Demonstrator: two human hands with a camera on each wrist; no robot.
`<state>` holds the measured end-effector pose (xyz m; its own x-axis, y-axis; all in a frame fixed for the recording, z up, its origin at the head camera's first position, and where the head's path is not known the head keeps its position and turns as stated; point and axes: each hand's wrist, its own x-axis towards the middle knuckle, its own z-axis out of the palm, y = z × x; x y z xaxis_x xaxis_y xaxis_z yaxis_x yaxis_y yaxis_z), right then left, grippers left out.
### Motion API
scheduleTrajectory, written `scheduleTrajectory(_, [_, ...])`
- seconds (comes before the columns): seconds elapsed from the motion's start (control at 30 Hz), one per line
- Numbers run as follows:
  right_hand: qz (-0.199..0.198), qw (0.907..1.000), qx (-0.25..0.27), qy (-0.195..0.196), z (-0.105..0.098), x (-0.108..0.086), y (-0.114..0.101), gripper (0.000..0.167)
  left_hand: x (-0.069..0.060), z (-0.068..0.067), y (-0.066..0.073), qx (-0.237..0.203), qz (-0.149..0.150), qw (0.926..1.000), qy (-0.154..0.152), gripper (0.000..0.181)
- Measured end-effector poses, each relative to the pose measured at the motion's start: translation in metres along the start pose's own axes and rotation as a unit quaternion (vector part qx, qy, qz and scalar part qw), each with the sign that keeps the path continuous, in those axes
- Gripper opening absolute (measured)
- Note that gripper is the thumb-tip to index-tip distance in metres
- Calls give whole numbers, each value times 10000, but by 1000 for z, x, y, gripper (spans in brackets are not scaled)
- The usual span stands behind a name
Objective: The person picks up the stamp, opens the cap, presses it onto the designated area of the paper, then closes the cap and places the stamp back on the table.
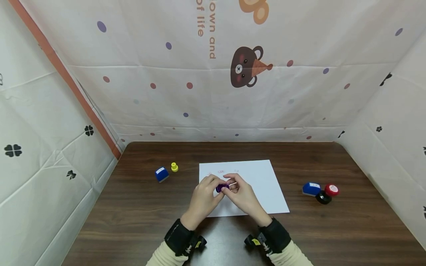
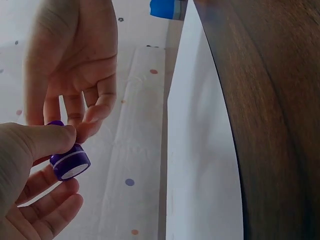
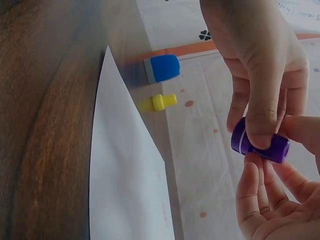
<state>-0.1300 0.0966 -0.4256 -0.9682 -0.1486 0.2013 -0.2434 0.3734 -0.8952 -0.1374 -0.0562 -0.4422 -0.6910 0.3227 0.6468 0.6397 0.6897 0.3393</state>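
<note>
Purple piece [image 2: 73,163] is looking like smooth, glossy plastic. Yellow piece [image 3: 165,101] is appearing as smooth plastic; blue pieces [image 3: 167,68] are showing smooth plastic too, and red piece [image 1: 331,190] is giving off a slight shine. Paper [image 1: 257,190] is looking smooth and matt. Table [image 1: 153,207] is showing wood grain, its front carrying a soft sheen. Sheet [image 1: 139,48] is showing creases; cloth or thin plastic, cannot tell. Cuffs [image 1: 177,233] are looking like matt fabric; sleeves [image 1: 165,255], soft cloth.

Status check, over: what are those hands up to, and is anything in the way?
Left hand pinches the purple stamp. Right hand at it, grip unclear. Stamp raised above the paper. Nothing visibly in the way.
</note>
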Motion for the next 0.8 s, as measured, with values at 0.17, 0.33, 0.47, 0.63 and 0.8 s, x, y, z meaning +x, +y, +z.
scheduleTrajectory(0.17, [34,9999,-133,66,-3,3,14,33,0,-4,-7,-71,-293,9995,-126,24])
scheduleTrajectory(0.33, [126,9991,-364,179,-10,2,17,29,0,-8,-21,-152,-804,9962,-303,25])
scheduleTrajectory(0.47, [189,9982,-514,229,-17,0,20,29,1,-10,-38,-125,-1149,9929,-279,23])
scheduleTrajectory(0.63, [194,9968,-719,290,-28,-2,25,28,3,-13,-64,-86,-1794,9833,-285,23])
scheduleTrajectory(0.8, [138,9939,-1025,382,-41,-5,28,24,8,-18,-85,-61,-2383,9702,-446,22])
